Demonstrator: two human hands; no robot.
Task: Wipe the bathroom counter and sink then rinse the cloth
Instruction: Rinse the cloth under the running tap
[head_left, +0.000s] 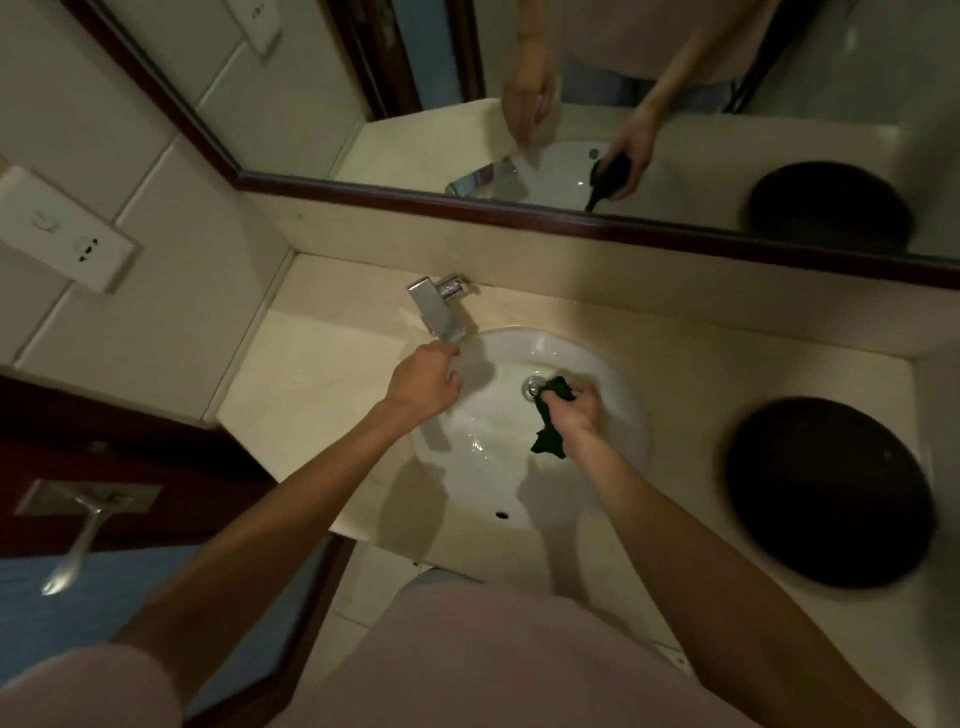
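Right hand (574, 408) with fingers curled tightly round the dark green cloth (551, 421), held low in the white sink (618, 415) beside the drain (532, 387). Left hand (423, 382) under the chrome tap (436, 312), fingers loosely curled, holding nothing visible. Beige counter (691, 374) carries a dark round bowl (826, 491)

Dim warm light falls on pale tiled walls (171, 171) carrying a white socket plate (62, 231), a dark wood-framed mirror (519, 205) behind, a round dark bowl (826, 491) lying well right, and a dark wooden door with a silver lever handle (78, 540) at lower left
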